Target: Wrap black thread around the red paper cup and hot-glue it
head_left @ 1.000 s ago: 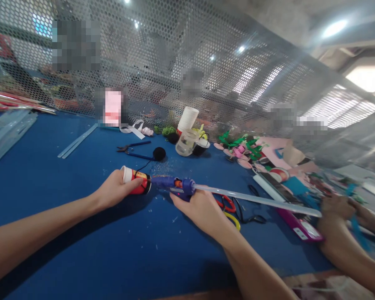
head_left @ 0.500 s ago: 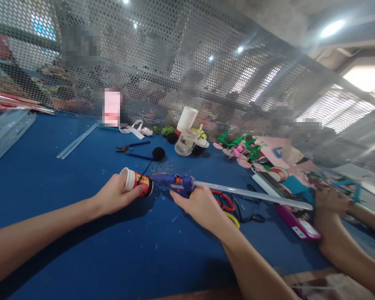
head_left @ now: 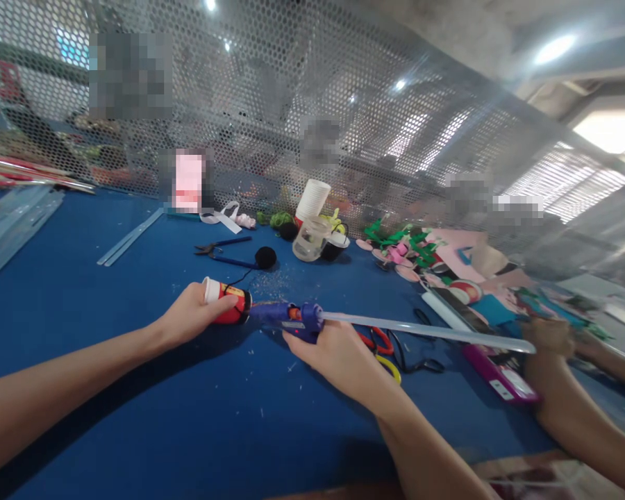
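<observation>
My left hand [head_left: 190, 316] is closed round a small paper cup [head_left: 225, 303] wrapped in red and orange, lying on its side on the blue table [head_left: 135, 417]. My right hand [head_left: 338, 351] grips a blue hot glue gun [head_left: 292, 316]. The gun's nozzle touches the cup's dark bottom end. A long clear glue stick [head_left: 427, 332] juts from the back of the gun toward the right. A thin black thread runs from the cup to a black pompom [head_left: 265, 257].
Pliers [head_left: 221, 244], a clear jar [head_left: 310, 238] and a white cup stack [head_left: 313, 198] sit beyond the gun. Scissors [head_left: 380, 344] lie under my right wrist. Craft scraps pile up at the right, where another person's hands [head_left: 552, 340] work. A perforated metal screen [head_left: 292, 104] walls the far edge.
The cup and glue gun have shifted only slightly; both hands keep their grip. The other person's hands at the right have moved among the scraps.
</observation>
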Motion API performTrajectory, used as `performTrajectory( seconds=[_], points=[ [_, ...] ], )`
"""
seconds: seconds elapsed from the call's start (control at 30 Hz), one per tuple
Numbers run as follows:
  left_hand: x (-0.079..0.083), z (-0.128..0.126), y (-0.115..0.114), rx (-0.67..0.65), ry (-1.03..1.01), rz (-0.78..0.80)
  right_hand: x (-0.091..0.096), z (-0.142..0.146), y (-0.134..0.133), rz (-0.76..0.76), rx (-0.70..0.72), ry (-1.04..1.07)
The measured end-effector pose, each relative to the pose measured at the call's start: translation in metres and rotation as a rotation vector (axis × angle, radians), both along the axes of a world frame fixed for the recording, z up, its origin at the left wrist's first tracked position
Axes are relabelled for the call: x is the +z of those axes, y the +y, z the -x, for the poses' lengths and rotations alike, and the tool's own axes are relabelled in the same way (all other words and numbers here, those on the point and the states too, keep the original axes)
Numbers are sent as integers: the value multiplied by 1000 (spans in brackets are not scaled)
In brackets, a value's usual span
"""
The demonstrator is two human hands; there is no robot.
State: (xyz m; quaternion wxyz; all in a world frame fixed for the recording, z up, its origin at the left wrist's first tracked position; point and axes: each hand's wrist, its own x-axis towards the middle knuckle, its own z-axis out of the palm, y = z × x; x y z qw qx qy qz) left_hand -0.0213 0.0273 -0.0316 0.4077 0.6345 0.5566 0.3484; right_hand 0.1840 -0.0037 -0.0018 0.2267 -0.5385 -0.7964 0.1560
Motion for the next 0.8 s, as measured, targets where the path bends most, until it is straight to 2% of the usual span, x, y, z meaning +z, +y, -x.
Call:
performTrajectory(
  seconds=[0.2, 0.33, 0.4, 0.43, 0.6, 0.7, 0.8],
  points=[
    [-2, 1, -1, 42, -5, -13, 8, -5, 11, 279, -129, 313],
    [-3, 0, -4, 21, -13, -33, 0, -20, 36, 160, -176, 545],
    [-2, -2, -6, -2, -15, -40, -9, -27, 51, 120, -231, 504],
    [-1, -3, -7, -13, -19, -41, -14, -30, 57, 126, -258, 421],
    [0, -4, -11, -47, -19, -34, -34, -39, 81, 159, -322, 263],
    [-1, -4, -11, -59, -8, -50, -39, -40, 86, 124, -369, 172],
    [-1, -4, -11, -61, 22, -74, -36, -35, 84, -3, -400, 109]
  ],
)
